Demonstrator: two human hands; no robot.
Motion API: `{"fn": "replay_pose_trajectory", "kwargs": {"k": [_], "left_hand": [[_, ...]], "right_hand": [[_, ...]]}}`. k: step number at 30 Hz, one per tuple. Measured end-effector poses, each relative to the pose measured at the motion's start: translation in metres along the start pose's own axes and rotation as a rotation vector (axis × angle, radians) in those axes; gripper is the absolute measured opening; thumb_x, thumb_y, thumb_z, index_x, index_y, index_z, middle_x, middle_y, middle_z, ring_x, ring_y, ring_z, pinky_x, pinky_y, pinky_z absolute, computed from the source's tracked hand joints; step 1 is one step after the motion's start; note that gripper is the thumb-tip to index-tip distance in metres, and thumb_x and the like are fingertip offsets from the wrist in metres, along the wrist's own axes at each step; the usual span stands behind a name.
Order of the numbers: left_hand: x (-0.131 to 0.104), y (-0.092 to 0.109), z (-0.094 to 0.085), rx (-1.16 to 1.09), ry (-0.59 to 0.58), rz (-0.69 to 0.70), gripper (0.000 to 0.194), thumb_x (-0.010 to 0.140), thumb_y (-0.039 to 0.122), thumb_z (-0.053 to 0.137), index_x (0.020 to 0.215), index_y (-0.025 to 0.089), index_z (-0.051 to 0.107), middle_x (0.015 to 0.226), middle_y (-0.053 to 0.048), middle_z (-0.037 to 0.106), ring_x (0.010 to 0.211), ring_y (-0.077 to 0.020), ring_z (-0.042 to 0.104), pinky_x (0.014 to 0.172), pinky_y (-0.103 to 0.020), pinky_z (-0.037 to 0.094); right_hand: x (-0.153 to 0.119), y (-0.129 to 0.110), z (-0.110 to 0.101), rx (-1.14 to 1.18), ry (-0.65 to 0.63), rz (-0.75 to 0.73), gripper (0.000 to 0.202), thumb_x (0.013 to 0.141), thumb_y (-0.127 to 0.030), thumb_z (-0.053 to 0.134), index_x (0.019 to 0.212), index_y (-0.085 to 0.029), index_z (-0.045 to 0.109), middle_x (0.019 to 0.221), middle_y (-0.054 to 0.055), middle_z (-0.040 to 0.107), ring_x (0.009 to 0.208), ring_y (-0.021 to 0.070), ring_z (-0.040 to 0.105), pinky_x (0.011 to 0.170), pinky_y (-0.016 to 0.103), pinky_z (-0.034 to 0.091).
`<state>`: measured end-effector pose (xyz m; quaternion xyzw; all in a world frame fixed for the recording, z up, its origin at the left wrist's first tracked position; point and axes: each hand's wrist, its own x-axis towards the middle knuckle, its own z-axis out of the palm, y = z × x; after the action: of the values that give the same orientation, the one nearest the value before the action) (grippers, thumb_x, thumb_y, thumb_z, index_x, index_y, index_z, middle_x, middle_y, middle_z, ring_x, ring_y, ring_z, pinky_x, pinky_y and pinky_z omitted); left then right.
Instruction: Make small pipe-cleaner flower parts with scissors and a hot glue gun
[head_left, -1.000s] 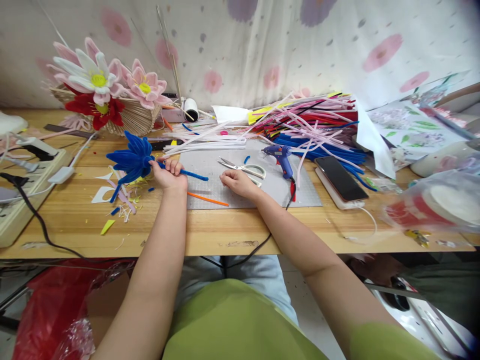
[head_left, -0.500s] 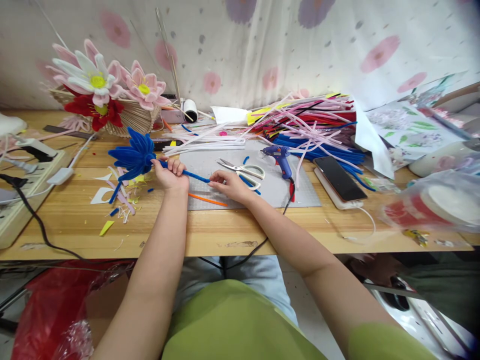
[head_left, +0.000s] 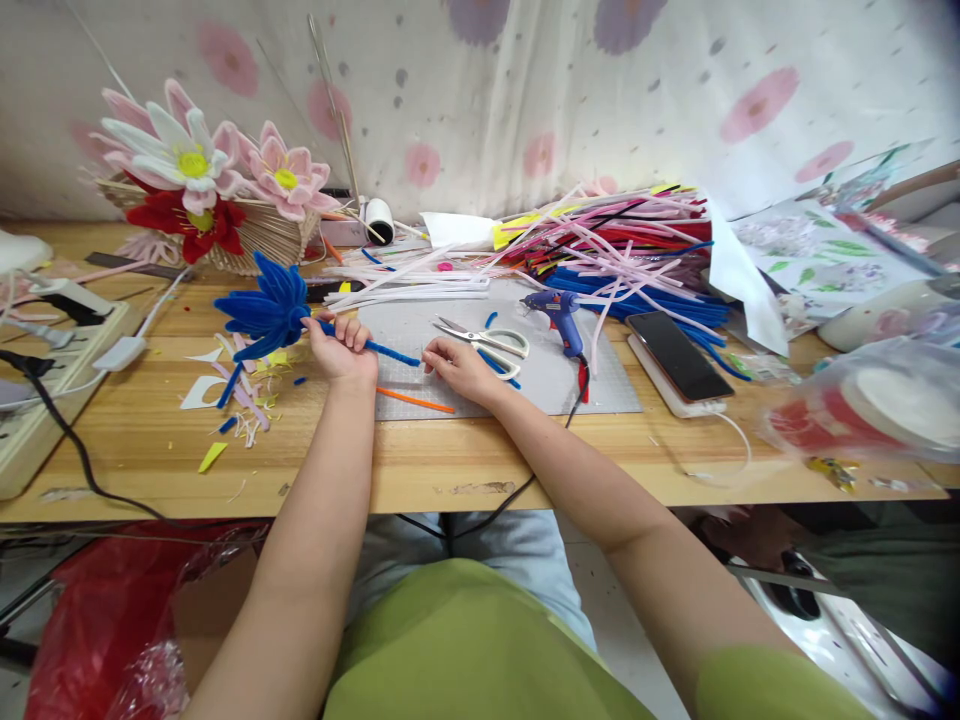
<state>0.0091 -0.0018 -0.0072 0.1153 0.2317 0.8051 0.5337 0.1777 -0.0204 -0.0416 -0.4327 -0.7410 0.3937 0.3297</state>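
Observation:
A blue pipe-cleaner flower (head_left: 266, 305) with pointed petals lies on its side in the air, its head to the left. My left hand (head_left: 339, 345) is closed around its stem just below the petals. The fuzzy blue stem (head_left: 394, 353) sticks out to the right from my fist. Close by its free end is my right hand (head_left: 457, 368), fingers bent and slightly parted, with a small gap between fingertips and stem. White-handled scissors (head_left: 510, 343) lie just beyond my right hand on the grey cutting mat (head_left: 600, 385). An orange pipe cleaner (head_left: 416, 400) lies below the stem.
A blue glue gun (head_left: 559, 315) rests on the mat, its cord crossing the table's front edge. Bundles of pipe cleaners (head_left: 630, 235) lie behind. A phone (head_left: 679, 355), a bagged cup (head_left: 885, 410), a power strip (head_left: 75, 375), scraps (head_left: 251, 385) and a flower basket (head_left: 259, 235) surround the work.
My right hand has shifted slightly right, off the stem's end, which now shows. My left hand and the blue flower have barely moved.

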Motion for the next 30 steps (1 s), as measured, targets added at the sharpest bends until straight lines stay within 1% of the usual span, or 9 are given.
{"fn": "replay_pose_trajectory", "kwargs": {"k": [3,7,10,13,16,20,23,26,30], "left_hand": [[-0.001,-0.001,0.001,0.02,-0.017,0.01,0.046,0.088,0.055,0.036,0.059,0.018,0.038,0.044,0.008,0.02,0.033,-0.004,0.017,0.033,-0.017,0.015],[-0.004,-0.001,0.003,0.024,-0.003,0.006,0.046,0.089,0.054,0.033,0.061,0.018,0.039,0.044,0.008,0.02,0.034,-0.0041,0.017,0.033,-0.017,0.015],[-0.002,0.0,0.001,0.017,0.018,-0.002,0.046,0.091,0.052,0.028,0.062,0.018,0.038,0.045,0.008,0.019,0.034,-0.0044,0.017,0.033,-0.016,0.016],[0.004,0.004,-0.004,0.003,0.041,-0.006,0.045,0.092,0.05,0.026,0.062,0.019,0.037,0.046,0.007,0.019,0.035,-0.0049,0.018,0.033,-0.016,0.017],[0.011,0.008,-0.008,-0.066,0.07,-0.003,0.043,0.093,0.046,0.022,0.064,0.019,0.037,0.046,0.007,0.021,0.034,-0.0054,0.018,0.033,-0.016,0.017],[0.013,0.011,-0.009,-0.141,0.087,-0.003,0.041,0.094,0.044,0.021,0.066,0.019,0.037,0.046,0.007,0.022,0.034,-0.0055,0.019,0.032,-0.015,0.017],[0.012,0.011,-0.008,-0.16,0.084,-0.018,0.041,0.094,0.044,0.021,0.066,0.019,0.037,0.046,0.007,0.021,0.034,-0.0054,0.019,0.032,-0.016,0.016],[0.011,0.013,-0.007,-0.115,0.101,-0.012,0.041,0.094,0.045,0.022,0.066,0.019,0.037,0.046,0.007,0.021,0.034,-0.005,0.019,0.032,-0.015,0.017],[0.008,0.014,-0.003,-0.005,0.067,-0.032,0.044,0.092,0.049,0.022,0.065,0.019,0.038,0.046,0.007,0.021,0.033,-0.005,0.02,0.032,-0.015,0.016]], "right_hand": [[-0.001,-0.001,0.002,-0.07,-0.021,-0.014,0.019,0.083,-0.035,0.05,0.081,-0.017,0.056,0.071,-0.001,0.06,0.063,0.0095,0.046,0.061,0.022,0.033],[-0.001,-0.004,0.003,-0.131,-0.012,-0.027,0.017,0.083,-0.032,0.051,0.077,-0.017,0.056,0.068,-0.001,0.058,0.062,0.0096,0.046,0.062,0.022,0.032],[-0.001,-0.006,0.002,-0.086,-0.036,-0.018,0.018,0.085,-0.03,0.047,0.076,-0.017,0.056,0.07,-0.001,0.061,0.064,0.0095,0.048,0.065,0.022,0.033],[-0.001,-0.007,0.001,-0.007,-0.046,-0.014,0.023,0.088,-0.032,0.042,0.075,-0.018,0.055,0.071,-0.001,0.061,0.064,0.0091,0.048,0.066,0.022,0.034],[-0.001,-0.003,-0.001,0.035,-0.006,-0.016,0.025,0.088,-0.036,0.04,0.073,-0.018,0.051,0.067,-0.002,0.057,0.062,0.0093,0.047,0.065,0.023,0.035],[-0.003,0.002,-0.004,0.027,0.087,0.003,0.029,0.087,-0.038,0.039,0.065,-0.019,0.042,0.061,-0.003,0.048,0.06,0.0096,0.042,0.062,0.023,0.033],[-0.004,0.004,-0.006,0.04,0.126,0.038,0.03,0.082,-0.043,0.048,0.064,-0.02,0.04,0.059,-0.004,0.044,0.057,0.0098,0.039,0.058,0.024,0.031],[-0.004,0.006,-0.008,0.057,0.149,0.021,0.029,0.075,-0.043,0.059,0.067,-0.02,0.044,0.063,-0.003,0.047,0.057,0.0097,0.04,0.058,0.024,0.032],[-0.003,0.009,-0.015,0.022,0.193,-0.001,0.019,0.074,-0.035,0.062,0.073,-0.019,0.05,0.069,-0.002,0.054,0.06,0.0096,0.044,0.06,0.023,0.034]]}}
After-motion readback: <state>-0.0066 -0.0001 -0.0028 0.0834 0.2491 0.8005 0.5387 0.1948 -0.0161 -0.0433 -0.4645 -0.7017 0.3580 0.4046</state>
